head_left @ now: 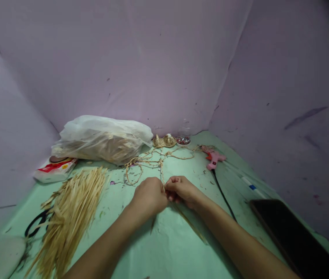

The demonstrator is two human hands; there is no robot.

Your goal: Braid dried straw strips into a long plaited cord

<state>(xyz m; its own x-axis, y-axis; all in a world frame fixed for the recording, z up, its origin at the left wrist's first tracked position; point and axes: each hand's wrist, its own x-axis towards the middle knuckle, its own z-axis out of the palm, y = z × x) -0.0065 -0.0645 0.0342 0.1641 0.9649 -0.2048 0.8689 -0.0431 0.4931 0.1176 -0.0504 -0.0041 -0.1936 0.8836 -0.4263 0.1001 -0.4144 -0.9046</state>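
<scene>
Both hands meet at the middle of the green tabletop, around one end of a thin braided straw cord (161, 170). My left hand (151, 194) is closed on the cord, its fingertips mostly hidden behind the knuckles. My right hand (182, 190) pinches the straw just beside it, thumb against fingers. Loose straw strands (192, 224) stick out below the hands toward me. Beyond them, the finished length of cord (134, 174) lies in loops across the table. A pile of flat dry straw (71, 217) is spread to the left of my left forearm.
A white plastic bag (103, 139) stands at the back, beside a red-and-white box (55, 169). Small woven straw slippers (164, 141) and a clear jar (183, 137) sit by the wall. A pink glue gun (215, 159), clear sticks (250, 185) and a dark phone-like slab (292, 236) lie right; black scissor handles (33, 224) left.
</scene>
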